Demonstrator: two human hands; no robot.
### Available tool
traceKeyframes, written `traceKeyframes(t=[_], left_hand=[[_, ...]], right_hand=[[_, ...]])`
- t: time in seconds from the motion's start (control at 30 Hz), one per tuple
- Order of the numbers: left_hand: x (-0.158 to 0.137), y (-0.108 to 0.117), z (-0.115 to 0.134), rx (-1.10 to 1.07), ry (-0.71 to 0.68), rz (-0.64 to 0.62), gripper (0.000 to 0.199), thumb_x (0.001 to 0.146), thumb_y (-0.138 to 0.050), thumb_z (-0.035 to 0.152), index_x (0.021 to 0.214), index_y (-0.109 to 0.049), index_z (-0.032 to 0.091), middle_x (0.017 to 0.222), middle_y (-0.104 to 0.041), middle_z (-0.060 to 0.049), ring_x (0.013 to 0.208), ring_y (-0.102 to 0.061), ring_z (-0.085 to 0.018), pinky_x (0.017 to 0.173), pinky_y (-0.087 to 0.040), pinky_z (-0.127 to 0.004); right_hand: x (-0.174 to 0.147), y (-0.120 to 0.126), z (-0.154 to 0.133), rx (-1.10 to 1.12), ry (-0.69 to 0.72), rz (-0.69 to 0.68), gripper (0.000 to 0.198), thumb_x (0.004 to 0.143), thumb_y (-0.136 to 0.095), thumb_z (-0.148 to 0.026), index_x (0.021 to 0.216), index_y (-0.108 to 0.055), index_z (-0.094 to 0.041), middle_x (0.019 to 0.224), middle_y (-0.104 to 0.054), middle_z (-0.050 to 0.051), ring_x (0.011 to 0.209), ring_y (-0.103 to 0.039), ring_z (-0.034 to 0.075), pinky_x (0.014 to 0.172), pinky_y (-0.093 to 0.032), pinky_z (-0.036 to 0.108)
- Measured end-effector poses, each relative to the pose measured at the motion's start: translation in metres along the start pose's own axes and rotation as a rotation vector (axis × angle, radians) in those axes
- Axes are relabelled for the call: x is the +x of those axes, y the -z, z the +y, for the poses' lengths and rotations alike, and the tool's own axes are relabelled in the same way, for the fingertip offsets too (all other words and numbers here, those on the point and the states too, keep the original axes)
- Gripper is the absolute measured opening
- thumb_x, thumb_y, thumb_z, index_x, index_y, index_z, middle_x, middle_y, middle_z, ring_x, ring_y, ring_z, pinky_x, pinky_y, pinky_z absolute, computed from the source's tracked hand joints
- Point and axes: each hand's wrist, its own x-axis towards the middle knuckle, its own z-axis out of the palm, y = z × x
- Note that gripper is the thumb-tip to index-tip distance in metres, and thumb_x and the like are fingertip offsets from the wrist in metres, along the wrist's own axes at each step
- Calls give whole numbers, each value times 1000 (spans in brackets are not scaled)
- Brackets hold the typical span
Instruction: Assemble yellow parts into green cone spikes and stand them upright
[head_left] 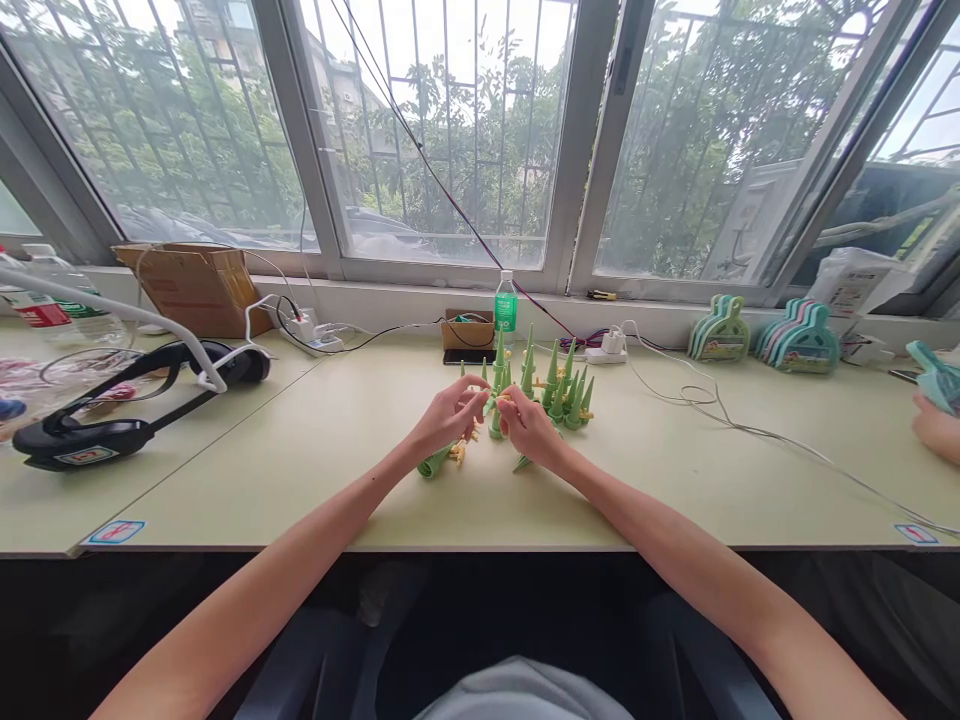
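In front of me my left hand and my right hand meet above the table. My left thumb and forefinger close on a green plastic cone-shaped watering spike, partly hidden by the fingers. A small yellow valve piece is pinched in my right fingertips, touching or very near that spike. Just beyond and right of the hands, several green spikes stand points up, some with yellow valves. Below my left hand a green spike lies on its side beside loose yellow valves.
A bottle, a small cardboard box and a dark phone are behind the spikes. A black headset lies left. White cables and bundled hangers are right; another person's hand shows at the edge.
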Motion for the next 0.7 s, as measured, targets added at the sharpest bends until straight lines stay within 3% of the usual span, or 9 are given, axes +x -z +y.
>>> traceKeyframes(t=[0.7], left_hand=[[-1,-1,-3,128,-130,64,44,86,-61,46,119,-45,22,85,-53,2,48,-56,-6,49,-49,-21]], right_hand=[[-1,0,-5,175,-110,-9,42,98,-31,-58,76,-35,-23,50,-48,-7,37,-40,8,42,-33,20]])
